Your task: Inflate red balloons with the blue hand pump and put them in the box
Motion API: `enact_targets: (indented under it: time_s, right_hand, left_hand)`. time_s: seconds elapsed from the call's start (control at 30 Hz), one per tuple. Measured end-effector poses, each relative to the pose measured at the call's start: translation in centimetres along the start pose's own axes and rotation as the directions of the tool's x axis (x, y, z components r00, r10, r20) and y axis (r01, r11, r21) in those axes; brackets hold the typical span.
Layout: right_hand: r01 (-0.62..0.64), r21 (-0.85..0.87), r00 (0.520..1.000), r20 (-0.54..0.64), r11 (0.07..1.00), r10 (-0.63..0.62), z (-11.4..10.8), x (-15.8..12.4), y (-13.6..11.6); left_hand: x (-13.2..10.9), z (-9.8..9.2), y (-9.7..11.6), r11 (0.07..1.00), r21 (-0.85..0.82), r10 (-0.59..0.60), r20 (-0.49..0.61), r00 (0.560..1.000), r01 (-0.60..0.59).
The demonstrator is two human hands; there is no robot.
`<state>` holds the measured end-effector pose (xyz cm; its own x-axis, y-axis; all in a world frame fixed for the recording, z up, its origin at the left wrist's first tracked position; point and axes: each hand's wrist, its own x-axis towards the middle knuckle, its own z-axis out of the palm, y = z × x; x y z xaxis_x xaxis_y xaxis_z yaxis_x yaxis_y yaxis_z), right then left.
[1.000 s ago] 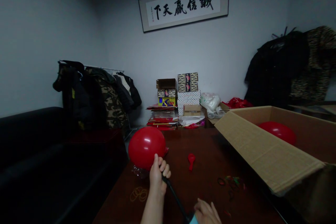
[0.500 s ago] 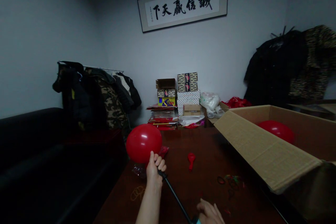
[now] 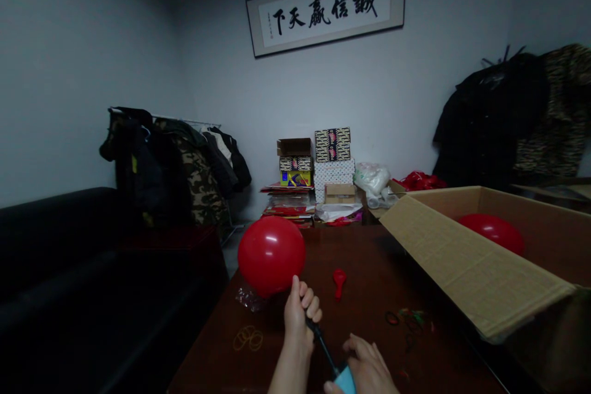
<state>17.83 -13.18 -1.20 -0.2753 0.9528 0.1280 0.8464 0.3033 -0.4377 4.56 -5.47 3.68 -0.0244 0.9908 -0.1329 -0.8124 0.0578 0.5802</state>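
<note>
A partly inflated red balloon (image 3: 271, 255) sits over the tip of a hand balloon pump (image 3: 345, 380) with a light blue body and a dark rod. My left hand (image 3: 302, 311) is closed around the balloon's neck and the pump's black front end; the neck itself is hidden by the fingers. Lower right, my right hand (image 3: 367, 366) is wrapped round the blue body, partly cut off by the frame's bottom edge. A limp red balloon (image 3: 339, 283) lies on the brown table (image 3: 364, 246) beyond my hands.
Yellow rubber bands (image 3: 248, 338) and a clear plastic wrapper (image 3: 250, 300) lie at left on the table. Dark loops and coloured bits (image 3: 410, 322) lie at right. An open cardboard box (image 3: 462, 258) there holds another inflated red balloon (image 3: 494, 233). A black sofa (image 3: 60, 277) stands left.
My hands have come closer together, and less of the pump's dark rod shows between them. The held balloon looks slightly larger and has shifted right with my left hand.
</note>
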Motion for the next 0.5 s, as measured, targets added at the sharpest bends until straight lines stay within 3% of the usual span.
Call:
enact_targets:
  time_s: [0.2,0.5]
  right_hand:
    - [0.039,0.088,0.999,-0.03,0.995,-0.036,-1.2,0.5,0.1]
    - [0.022,0.108,0.993,-0.117,0.994,-0.009,1.5,0.5,0.2]
  left_hand:
    - [-1.0,1.0,-2.2,0.99,0.133,-0.056,0.06,0.997,0.048]
    - [-1.1,0.4,-2.2,0.977,0.215,-0.031,0.065,0.997,0.016]
